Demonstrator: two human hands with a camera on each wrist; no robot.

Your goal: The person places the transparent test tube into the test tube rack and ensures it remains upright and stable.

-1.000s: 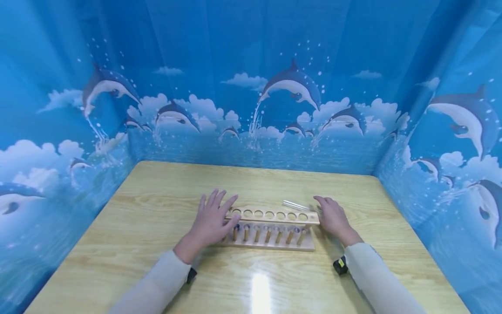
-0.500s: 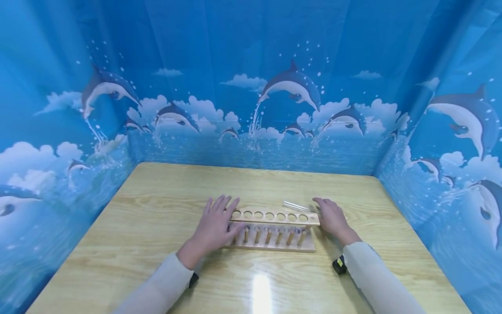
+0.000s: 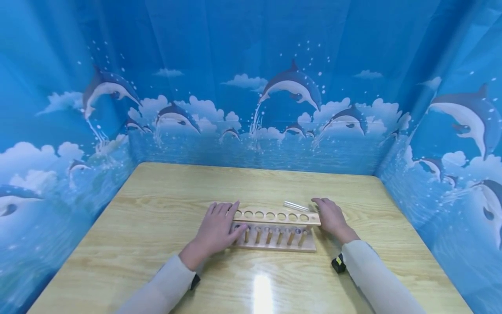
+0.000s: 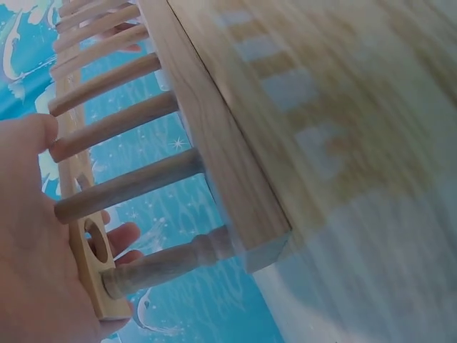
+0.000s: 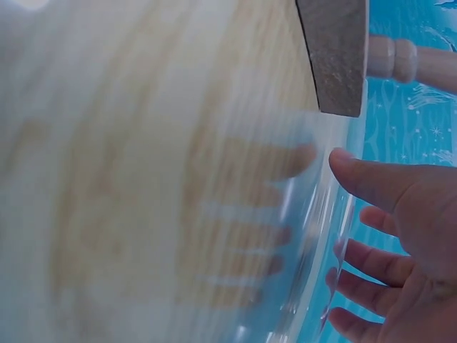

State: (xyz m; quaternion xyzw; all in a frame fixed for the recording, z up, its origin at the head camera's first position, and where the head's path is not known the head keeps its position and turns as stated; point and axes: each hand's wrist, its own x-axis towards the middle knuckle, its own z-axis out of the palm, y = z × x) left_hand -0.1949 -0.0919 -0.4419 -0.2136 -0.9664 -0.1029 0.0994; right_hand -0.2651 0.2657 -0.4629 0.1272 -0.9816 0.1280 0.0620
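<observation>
Wooden rack [image 3: 276, 221]: Though covered at its left end by a hand, it plainly stands upright in the lower middle of the head view.
Top bar: a row of round holes, running nearly level across the frame.
Pegs [image 3: 269, 237]: a row rising below the bar from the pale base [image 3: 274, 247].
Left hand [image 3: 213, 229]: curled round the bar's left end, thumb on the near side; the left wrist view shows fingertips beyond the bar, at the lower left.
Right hand [image 3: 332, 219]: just beside the rack's right end, thumb and fingers spread apart in the right wrist view; whether it touches the rack or the tubing, I cannot tell.
Clear tubing [image 3: 296, 206]: lying right of centre, behind the bar and near the right hand; one piece or several, I cannot tell.
Sleeves [image 3: 380, 279]: pale, entering from the bottom edge.
Table [image 3: 176, 187]: wood-grained, with a white glare at bottom centre.
Backdrop [image 3: 235, 56]: blue, printed with dolphins and clouds, filling the upper frame.
</observation>
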